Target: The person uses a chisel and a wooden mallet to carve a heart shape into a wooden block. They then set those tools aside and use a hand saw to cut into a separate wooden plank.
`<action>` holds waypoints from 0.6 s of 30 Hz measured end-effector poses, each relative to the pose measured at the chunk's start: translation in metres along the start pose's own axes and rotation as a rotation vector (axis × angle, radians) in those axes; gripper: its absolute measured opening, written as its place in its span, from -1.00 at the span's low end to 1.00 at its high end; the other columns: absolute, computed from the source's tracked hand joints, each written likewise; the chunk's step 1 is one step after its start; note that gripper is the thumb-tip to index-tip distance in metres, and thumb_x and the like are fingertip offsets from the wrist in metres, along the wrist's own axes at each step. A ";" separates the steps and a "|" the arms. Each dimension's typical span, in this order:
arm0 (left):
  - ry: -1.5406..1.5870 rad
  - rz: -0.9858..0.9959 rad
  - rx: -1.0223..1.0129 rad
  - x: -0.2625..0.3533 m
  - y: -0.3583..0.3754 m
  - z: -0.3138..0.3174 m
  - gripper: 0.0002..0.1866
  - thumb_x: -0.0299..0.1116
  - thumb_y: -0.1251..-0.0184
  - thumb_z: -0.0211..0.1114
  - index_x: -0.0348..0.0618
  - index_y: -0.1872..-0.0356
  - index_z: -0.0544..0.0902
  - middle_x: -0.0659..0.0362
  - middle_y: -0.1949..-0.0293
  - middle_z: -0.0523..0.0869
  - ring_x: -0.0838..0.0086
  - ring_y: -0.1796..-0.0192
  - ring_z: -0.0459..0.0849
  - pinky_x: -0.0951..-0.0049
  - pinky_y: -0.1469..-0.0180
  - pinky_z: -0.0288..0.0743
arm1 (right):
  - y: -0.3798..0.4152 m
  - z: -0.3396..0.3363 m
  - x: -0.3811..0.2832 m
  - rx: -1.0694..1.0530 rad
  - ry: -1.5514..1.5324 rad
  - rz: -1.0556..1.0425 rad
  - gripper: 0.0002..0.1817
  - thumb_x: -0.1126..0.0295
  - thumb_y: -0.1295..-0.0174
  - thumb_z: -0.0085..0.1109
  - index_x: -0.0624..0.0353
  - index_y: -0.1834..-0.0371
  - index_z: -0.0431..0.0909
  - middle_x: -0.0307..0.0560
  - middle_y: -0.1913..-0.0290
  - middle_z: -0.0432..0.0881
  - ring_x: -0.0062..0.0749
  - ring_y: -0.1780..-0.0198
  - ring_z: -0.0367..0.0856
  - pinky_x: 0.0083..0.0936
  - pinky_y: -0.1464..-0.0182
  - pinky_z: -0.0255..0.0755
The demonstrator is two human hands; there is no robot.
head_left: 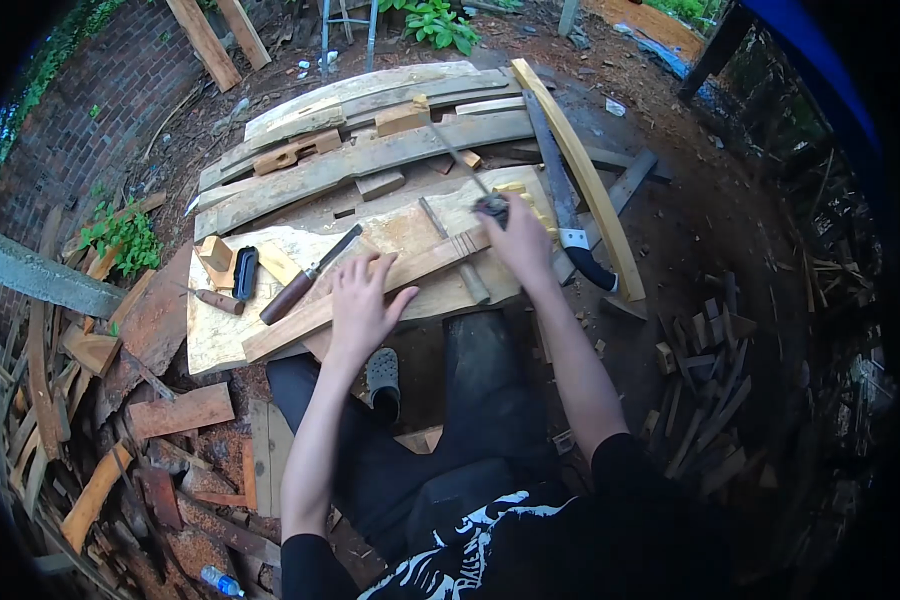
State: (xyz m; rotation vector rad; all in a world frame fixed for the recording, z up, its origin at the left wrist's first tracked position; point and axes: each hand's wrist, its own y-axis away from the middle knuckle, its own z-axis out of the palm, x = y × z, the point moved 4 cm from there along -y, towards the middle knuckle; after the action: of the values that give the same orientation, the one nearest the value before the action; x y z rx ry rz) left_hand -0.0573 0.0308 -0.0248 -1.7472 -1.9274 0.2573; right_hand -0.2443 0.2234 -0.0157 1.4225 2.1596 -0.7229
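My left hand lies with fingers spread on a long wooden strip, pressing it against the pale plank bench. Several dark lines run across the strip near its right end. Just above that end, my right hand is closed around the dark handle of a long thin-bladed tool, whose blade points away from me. A thin round-handled tool lies crosswise under the strip. Left of my left hand rest a chisel with a brown handle, a black oblong object and a small wooden-handled tool.
A large handsaw with a black-and-white handle lies along the bench's right side, beside a long yellowish batten. Grey boards and a notched block fill the far side. Scrap wood is heaped on the ground.
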 end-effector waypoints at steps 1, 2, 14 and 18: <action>-0.002 0.044 -0.038 0.003 -0.006 0.011 -0.36 0.05 -0.38 0.45 -0.12 -0.34 0.60 0.03 -0.15 0.63 0.12 -0.29 0.54 0.08 -0.30 0.37 | -0.004 -0.007 0.014 0.049 0.076 0.069 -0.39 0.09 -0.31 0.42 0.23 -0.32 0.55 0.20 -0.14 0.69 0.12 -0.19 0.69 -0.05 -0.23 0.54; 0.003 0.047 -0.036 0.003 -0.011 0.021 -0.36 0.05 -0.38 0.45 -0.12 -0.34 0.60 0.03 -0.15 0.63 0.12 -0.29 0.54 0.08 -0.30 0.37 | -0.008 -0.008 0.028 0.053 0.080 0.070 -0.39 0.09 -0.31 0.42 0.23 -0.32 0.55 0.20 -0.14 0.69 0.12 -0.19 0.69 -0.05 -0.23 0.54; -0.015 -0.017 -0.098 -0.009 -0.022 0.070 -0.37 0.18 -0.47 0.29 -0.21 -0.22 0.65 0.04 -0.05 0.72 0.15 -0.18 0.63 0.13 -0.27 0.39 | 0.016 -0.038 0.110 0.454 0.300 0.019 -0.37 0.02 -0.29 0.43 0.26 -0.26 0.57 0.16 -0.20 0.61 0.09 -0.33 0.52 -0.03 -0.39 0.37; -0.065 -0.085 -0.130 -0.015 -0.028 0.076 -0.33 0.24 -0.46 0.26 -0.25 -0.13 0.66 0.03 -0.02 0.73 0.15 -0.17 0.63 0.12 -0.27 0.38 | 0.048 -0.054 0.143 0.381 0.523 0.193 -0.33 -0.13 -0.27 0.41 0.24 -0.18 0.61 0.14 -0.15 0.62 0.06 -0.29 0.53 -0.01 -0.35 0.36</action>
State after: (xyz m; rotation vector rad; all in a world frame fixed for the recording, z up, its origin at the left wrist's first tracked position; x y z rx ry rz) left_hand -0.1189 0.0269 -0.0793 -1.7527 -2.1012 0.1636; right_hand -0.2567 0.3732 -0.0726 2.1895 2.2838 -0.7844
